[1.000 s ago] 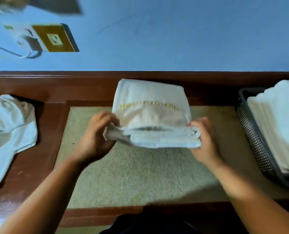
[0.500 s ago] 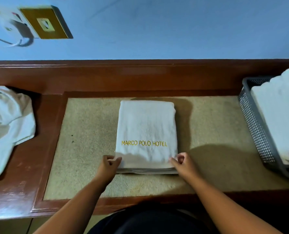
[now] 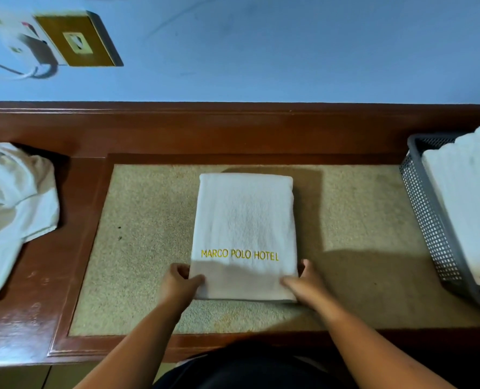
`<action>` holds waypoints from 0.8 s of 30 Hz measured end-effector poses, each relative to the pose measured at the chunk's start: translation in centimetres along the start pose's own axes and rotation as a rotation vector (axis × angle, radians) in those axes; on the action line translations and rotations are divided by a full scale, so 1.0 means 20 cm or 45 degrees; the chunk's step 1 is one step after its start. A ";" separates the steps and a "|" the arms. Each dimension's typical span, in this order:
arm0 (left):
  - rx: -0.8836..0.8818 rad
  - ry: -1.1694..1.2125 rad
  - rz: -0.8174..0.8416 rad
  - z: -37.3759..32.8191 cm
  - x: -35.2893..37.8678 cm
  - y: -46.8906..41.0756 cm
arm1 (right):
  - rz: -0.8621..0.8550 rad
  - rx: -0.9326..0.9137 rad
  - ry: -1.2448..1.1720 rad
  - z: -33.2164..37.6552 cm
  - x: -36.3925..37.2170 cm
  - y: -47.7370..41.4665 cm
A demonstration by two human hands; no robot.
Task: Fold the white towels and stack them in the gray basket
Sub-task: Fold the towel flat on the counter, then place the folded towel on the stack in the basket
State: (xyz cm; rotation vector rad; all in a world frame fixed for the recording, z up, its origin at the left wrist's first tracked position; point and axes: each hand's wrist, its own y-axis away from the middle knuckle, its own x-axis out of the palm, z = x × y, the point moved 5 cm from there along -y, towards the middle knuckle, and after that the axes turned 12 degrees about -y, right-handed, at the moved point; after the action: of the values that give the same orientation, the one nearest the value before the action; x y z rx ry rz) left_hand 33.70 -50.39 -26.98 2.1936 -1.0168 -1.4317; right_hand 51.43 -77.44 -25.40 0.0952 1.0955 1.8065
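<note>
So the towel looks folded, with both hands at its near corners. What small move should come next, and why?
Probably lift the folded towel and carry it right to the gray basket. It lies flat and squared, the left hand and right hand grip its near corners, and stacked towels sit in that basket.

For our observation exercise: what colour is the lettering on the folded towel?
Yellow-gold lettering on the white folded towel; the head view, the only one, shows it clearly.

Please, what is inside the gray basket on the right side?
The basket holds a stack of folded white towels that rises above its rim. Its bottom is covered, and the frame edge cuts off its right part.
</note>
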 end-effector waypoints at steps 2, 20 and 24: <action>-0.063 0.216 0.086 -0.04 0.03 -0.03 | -0.051 0.000 -0.230 0.04 0.04 -0.02; 0.344 1.021 0.887 -1.16 -0.08 0.76 | 0.290 -0.133 -0.907 0.49 -0.95 0.33; 0.781 1.010 0.912 -1.69 0.05 1.12 | 0.096 -0.485 -0.947 0.60 -1.63 0.48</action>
State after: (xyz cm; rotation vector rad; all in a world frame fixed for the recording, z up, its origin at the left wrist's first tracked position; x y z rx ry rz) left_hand 55.56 -70.20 1.02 2.0601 -1.7562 0.0955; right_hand 67.56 -95.82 1.05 0.5355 0.2228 1.7836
